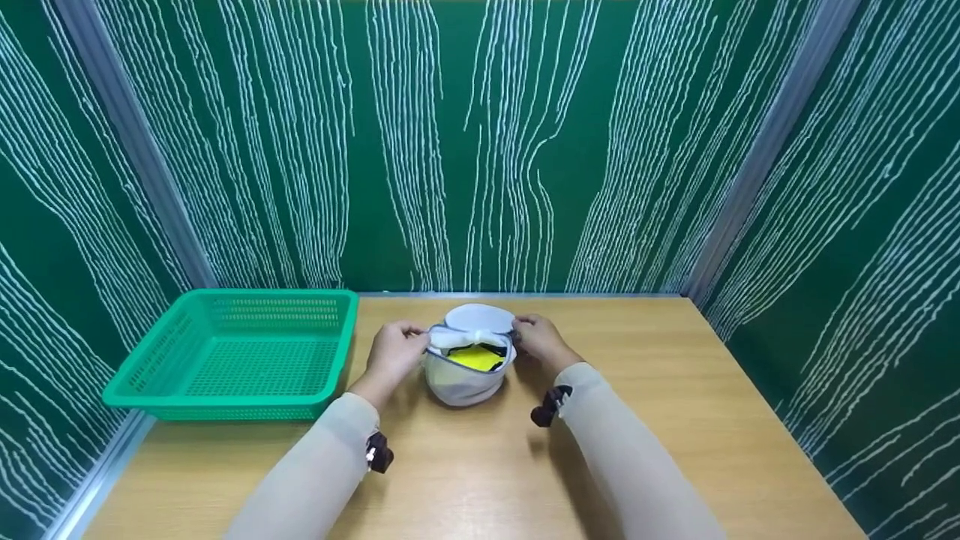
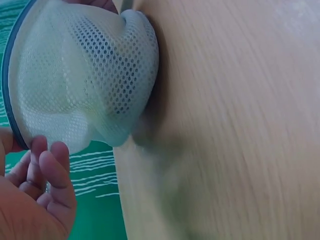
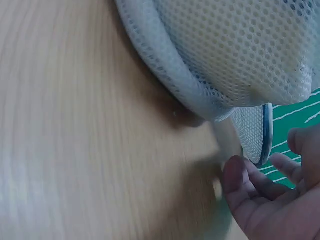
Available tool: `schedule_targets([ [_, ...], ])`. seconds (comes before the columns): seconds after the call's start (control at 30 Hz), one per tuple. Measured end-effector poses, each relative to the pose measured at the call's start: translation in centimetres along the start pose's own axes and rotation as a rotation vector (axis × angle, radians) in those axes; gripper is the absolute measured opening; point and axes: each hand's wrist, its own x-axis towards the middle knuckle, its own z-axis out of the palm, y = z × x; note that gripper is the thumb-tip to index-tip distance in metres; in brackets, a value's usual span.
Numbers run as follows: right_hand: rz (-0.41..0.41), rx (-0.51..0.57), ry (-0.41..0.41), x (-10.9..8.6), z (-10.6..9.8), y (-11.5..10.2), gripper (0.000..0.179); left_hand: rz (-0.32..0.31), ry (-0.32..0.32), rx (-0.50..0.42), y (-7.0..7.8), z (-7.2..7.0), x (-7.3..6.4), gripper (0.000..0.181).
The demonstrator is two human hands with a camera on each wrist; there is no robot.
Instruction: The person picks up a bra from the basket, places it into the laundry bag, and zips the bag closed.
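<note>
From my remote station I'm seeing the white mesh bag point(image 1: 466, 388) resting on the tabletop point(image 1: 465, 480), its mouth gaping and its round flap point(image 1: 480, 318) standing up at the back. My left hand point(image 1: 396, 351) is pinching the dark blue trim point(image 2: 6, 85) at the bag's left side, thumb and fingertips closing narrowly on it. My right hand point(image 1: 541, 341) is reaching the mouth's right end with bent fingers; I cannot tell whether it is gripping the edge. Inside, a bright yellow item point(image 1: 476, 358) with black parts is showing. A green plastic basket point(image 1: 247, 411) is sitting to the left, and 2 dark wrist devices point(image 1: 380, 452) are hanging at my sleeves point(image 1: 322, 469).
</note>
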Motion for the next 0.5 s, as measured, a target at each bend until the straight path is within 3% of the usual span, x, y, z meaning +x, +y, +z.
schedule_targets([
  [0.13, 0.02, 0.059, -0.032, -0.4, 0.1, -0.3, 0.049, -0.015, -0.036, -0.074, -0.5, -0.3, 0.0, 0.022],
  [0.3, 0.03, 0.111, -0.059, -1.1, 0.1, -0.6, 0.049, -0.036, -0.035, -0.128, -0.9, -0.3, 0.0, 0.022],
  [0.5, 0.022, 0.103, 0.005, -1.1, -0.2, -0.9, 0.041, -0.074, -0.054, -0.166, -1.2, 0.0, -0.1, 0.021],
])
